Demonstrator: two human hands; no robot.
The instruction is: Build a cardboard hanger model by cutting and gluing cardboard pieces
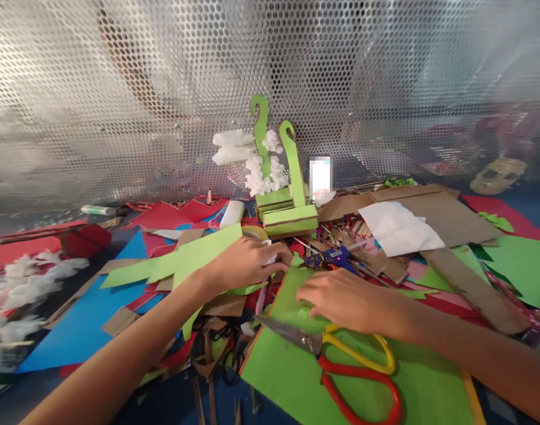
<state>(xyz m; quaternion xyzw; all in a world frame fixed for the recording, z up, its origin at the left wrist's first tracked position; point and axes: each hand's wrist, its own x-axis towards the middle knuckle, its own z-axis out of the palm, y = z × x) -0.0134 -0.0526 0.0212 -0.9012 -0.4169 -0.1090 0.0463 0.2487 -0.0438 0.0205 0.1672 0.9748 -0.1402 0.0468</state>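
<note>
My left hand (247, 262) is curled, fingers closed around a small white object I cannot make out, just left of a green paper sheet (296, 366). My right hand (340, 298) lies on that green sheet, fingers pressed down on a small green scrap. Scissors (340, 360) with a yellow and a red handle lie on the sheet just under my right wrist, blades pointing left. A blue glue gun (334, 257) rests just beyond my right hand. A green cardboard model (287, 206) with two hooked posts and white fluff stands behind both hands.
Cut paper in red, blue and green and brown cardboard strips (468, 283) cover the table. A white sheet (400, 230) lies on cardboard at the right. White fluff (26, 283) sits at the left. A perforated metal screen (270, 88) closes off the back.
</note>
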